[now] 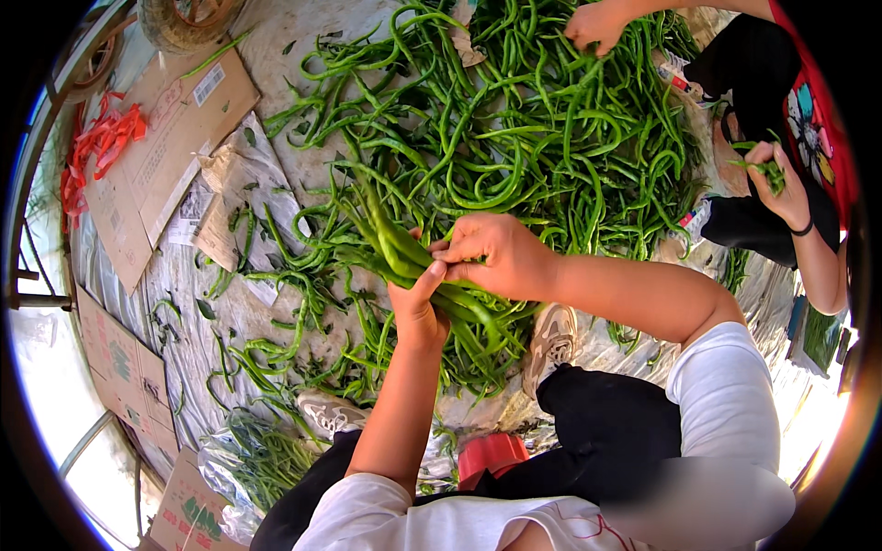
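My left hand (420, 308) is wrapped round a bunch of long green chili peppers (397, 246), held above the floor in front of me. The peppers stick out on both sides of the grip. My right hand (503, 257) is closed in a pinch against the bunch, close to my left thumb. Whatever sits between its fingertips is too small or hidden to make out. Beneath and beyond both hands spreads a large heap of loose green chili peppers (542, 138), some curled and some straight.
Another person's hand (602, 26) reaches into the heap's far side; their other hand (781, 188) holds a few peppers at the right. Flattened cardboard (156, 147) with red plastic strips (106, 133) lies left. Near my feet are a plastic bag of peppers (262, 459) and a red stool-like object (491, 455).
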Action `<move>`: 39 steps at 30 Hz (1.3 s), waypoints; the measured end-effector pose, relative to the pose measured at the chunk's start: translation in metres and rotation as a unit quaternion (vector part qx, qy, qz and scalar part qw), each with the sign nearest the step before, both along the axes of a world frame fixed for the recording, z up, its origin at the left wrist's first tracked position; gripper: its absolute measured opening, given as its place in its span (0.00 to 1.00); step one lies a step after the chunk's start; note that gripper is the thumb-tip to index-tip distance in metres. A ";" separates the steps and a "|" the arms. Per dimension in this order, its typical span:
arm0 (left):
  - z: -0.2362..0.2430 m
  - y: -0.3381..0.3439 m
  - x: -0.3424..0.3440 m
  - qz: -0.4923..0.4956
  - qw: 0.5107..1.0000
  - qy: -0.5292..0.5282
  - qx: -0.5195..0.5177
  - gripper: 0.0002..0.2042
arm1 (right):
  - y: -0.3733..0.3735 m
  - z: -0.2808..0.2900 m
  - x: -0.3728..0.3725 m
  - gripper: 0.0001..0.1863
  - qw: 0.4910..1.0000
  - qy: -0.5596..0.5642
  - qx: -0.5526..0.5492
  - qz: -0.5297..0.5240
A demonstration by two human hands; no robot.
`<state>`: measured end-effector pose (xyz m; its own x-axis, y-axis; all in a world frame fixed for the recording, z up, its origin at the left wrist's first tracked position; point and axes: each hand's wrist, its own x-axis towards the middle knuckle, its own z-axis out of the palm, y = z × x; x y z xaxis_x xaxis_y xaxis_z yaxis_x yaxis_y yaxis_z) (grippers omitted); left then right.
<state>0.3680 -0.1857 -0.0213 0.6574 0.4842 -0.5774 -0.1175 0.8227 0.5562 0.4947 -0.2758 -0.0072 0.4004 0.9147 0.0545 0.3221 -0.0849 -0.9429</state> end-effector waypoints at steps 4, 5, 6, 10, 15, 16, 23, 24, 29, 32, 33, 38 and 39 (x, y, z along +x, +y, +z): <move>-0.010 0.017 -0.011 -0.014 1.000 0.011 -0.005 0.29 | 0.024 -0.002 0.044 0.06 0.974 0.137 -0.104 0.146; -0.009 0.024 -0.010 -0.023 1.000 0.012 -0.004 0.28 | 0.029 -0.013 0.057 0.04 0.961 0.227 -0.105 0.122; -0.008 0.032 -0.009 0.002 1.000 -0.009 0.008 0.26 | 0.039 -0.030 0.071 0.04 0.985 0.132 -0.110 0.020; -0.015 0.055 -0.011 -0.004 1.000 -0.019 -0.020 0.25 | 0.048 -0.106 0.180 0.20 0.914 -0.259 -0.248 -0.189; -0.022 0.070 -0.016 -0.011 0.999 0.009 -0.036 0.24 | 0.068 -0.133 0.210 0.21 0.825 -0.232 -0.455 -0.240; -0.024 0.073 -0.018 -0.005 0.999 0.013 -0.039 0.24 | 0.077 -0.127 0.207 0.20 0.814 -0.188 -0.500 -0.227; -0.028 0.089 -0.016 -0.023 0.999 0.014 -0.022 0.25 | 0.042 -0.082 0.200 0.12 0.911 0.138 -0.371 -0.113; -0.025 0.091 -0.015 -0.023 0.999 0.013 -0.025 0.25 | 0.029 -0.074 0.195 0.12 0.922 0.157 -0.330 -0.128; -0.026 0.094 -0.014 -0.001 0.999 0.011 -0.036 0.26 | -0.019 -0.017 0.188 0.14 0.950 0.214 -0.062 -0.217; -0.026 0.095 -0.016 0.007 0.999 0.024 -0.021 0.26 | -0.025 -0.003 0.190 0.17 0.907 0.336 0.033 -0.250; -0.023 0.095 -0.017 0.006 0.999 0.030 -0.019 0.26 | -0.030 -0.002 0.193 0.17 0.918 0.331 -0.026 -0.216; -0.019 0.093 -0.019 -0.001 0.999 0.028 -0.016 0.26 | -0.024 -0.016 0.183 0.14 0.926 0.253 -0.269 -0.076; -0.019 0.092 -0.019 -0.003 1.000 0.027 -0.016 0.26 | -0.018 -0.022 0.181 0.14 0.926 0.211 -0.312 -0.032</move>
<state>0.3485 -0.0941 -0.0402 0.6281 0.4605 -0.6273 -0.0826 0.8410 0.5347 0.6761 -0.2935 -0.0292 0.3210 0.6892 -0.6496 -0.0883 -0.6611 -0.7450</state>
